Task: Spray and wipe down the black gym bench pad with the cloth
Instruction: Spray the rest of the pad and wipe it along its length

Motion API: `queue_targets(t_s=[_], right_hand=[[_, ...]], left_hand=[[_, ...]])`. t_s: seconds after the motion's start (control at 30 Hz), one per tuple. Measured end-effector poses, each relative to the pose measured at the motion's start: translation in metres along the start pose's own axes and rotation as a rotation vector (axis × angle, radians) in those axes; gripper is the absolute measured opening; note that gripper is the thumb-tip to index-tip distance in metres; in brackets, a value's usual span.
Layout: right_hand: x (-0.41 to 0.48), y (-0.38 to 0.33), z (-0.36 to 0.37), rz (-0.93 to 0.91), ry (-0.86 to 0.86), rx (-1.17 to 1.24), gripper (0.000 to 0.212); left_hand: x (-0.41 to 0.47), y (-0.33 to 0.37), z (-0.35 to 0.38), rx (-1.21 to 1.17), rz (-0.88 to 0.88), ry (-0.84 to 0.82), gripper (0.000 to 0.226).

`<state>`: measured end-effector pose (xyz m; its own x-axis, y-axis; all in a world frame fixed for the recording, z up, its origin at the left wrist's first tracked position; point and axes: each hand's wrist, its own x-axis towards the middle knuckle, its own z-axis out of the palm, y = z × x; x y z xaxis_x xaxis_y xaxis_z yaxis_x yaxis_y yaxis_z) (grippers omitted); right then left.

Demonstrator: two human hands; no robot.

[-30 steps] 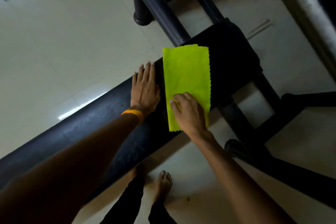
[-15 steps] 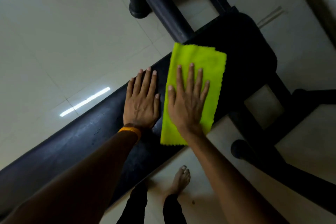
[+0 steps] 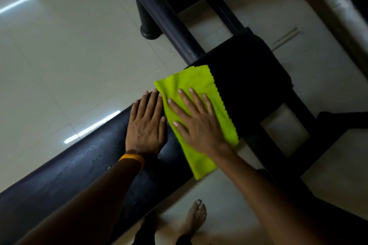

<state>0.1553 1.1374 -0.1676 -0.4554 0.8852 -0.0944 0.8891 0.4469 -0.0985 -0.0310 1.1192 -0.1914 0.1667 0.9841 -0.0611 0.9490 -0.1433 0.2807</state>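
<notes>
A long black bench pad [image 3: 75,167] runs diagonally from the lower left to the upper right, with small droplets on its surface. A bright yellow-green cloth [image 3: 196,83] lies spread flat across it. My right hand [image 3: 196,123] presses flat on the cloth, fingers spread. My left hand [image 3: 146,125], with an orange band at the wrist, rests flat on the bare pad just left of the cloth. No spray bottle is in view.
Dark metal frame tubes [image 3: 169,24] rise behind the pad, and more frame legs [image 3: 298,135] stand to the right. The floor [image 3: 69,55] is pale glossy tile. My bare foot [image 3: 196,217] stands below the pad's near edge. A worn grey padded edge [image 3: 328,6] crosses the top right.
My right hand went from curled at the cloth's near end to flat with spread fingers on top of it. The cloth has turned slightly and its near end hangs over the pad's edge.
</notes>
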Motion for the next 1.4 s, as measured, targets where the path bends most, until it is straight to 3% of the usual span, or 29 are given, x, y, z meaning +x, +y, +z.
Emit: queue_targets(t_s=[0.07, 0.13, 0.2, 0.23, 0.33, 0.4, 0.53, 0.63, 0.73, 0.83, 0.93, 1.03, 1.13, 1.23, 1.33, 1.4], right_hand=[[0.029, 0.052, -0.003, -0.025, 0.009, -0.065, 0.060], [0.050, 0.078, -0.009, 0.233, 0.095, -0.051, 0.060], [0.042, 0.052, -0.006, 0.487, 0.159, 0.002, 0.061], [0.027, 0.029, -0.002, 0.526, 0.155, 0.022, 0.062], [-0.038, -0.008, 0.003, 0.355, 0.059, 0.055, 0.063], [-0.049, 0.022, 0.006, 0.309, 0.074, 0.042, 0.063], [-0.021, 0.088, 0.005, 0.755, 0.215, 0.040, 0.062], [-0.025, 0.051, 0.011, 0.906, 0.308, 0.100, 0.061], [-0.054, 0.015, 0.018, 0.786, 0.269, 0.143, 0.061], [-0.052, 0.077, 0.015, 0.594, 0.204, 0.062, 0.064], [-0.030, 0.152, 0.007, 0.790, 0.263, 0.093, 0.064], [-0.019, 0.130, 0.009, 0.993, 0.333, 0.107, 0.063], [-0.030, 0.068, 0.009, 0.823, 0.235, 0.053, 0.065], [-0.027, 0.096, 0.004, 0.632, 0.168, -0.009, 0.066], [0.000, 0.152, -0.002, 0.777, 0.186, 0.012, 0.068], [0.012, 0.145, -0.003, 0.932, 0.230, 0.056, 0.069]], left_hand=[[0.000, 0.001, 0.000, 0.026, -0.014, -0.007, 0.064], [0.001, 0.003, -0.002, 0.043, -0.022, -0.012, 0.065], [0.000, 0.005, -0.004, 0.043, -0.025, -0.021, 0.064], [0.000, 0.006, -0.005, 0.043, -0.027, -0.024, 0.064], [0.002, 0.010, -0.009, 0.032, -0.035, -0.033, 0.065], [0.004, 0.013, -0.013, 0.006, -0.016, -0.027, 0.065], [0.034, 0.038, -0.019, -0.103, 0.155, 0.019, 0.063], [0.068, 0.063, -0.007, -0.107, 0.254, -0.034, 0.065], [0.079, 0.064, 0.008, 0.028, 0.283, -0.048, 0.066], [0.077, 0.062, 0.013, 0.064, 0.290, -0.017, 0.067], [0.079, 0.064, 0.014, 0.087, 0.288, -0.004, 0.067], [0.078, 0.063, 0.014, 0.089, 0.286, -0.008, 0.068], [0.079, 0.063, 0.013, 0.078, 0.290, -0.007, 0.068], [0.078, 0.062, 0.014, 0.076, 0.293, -0.007, 0.068], [0.078, 0.060, 0.015, 0.085, 0.285, -0.004, 0.068], [0.078, 0.062, 0.014, 0.091, 0.285, -0.012, 0.067]])
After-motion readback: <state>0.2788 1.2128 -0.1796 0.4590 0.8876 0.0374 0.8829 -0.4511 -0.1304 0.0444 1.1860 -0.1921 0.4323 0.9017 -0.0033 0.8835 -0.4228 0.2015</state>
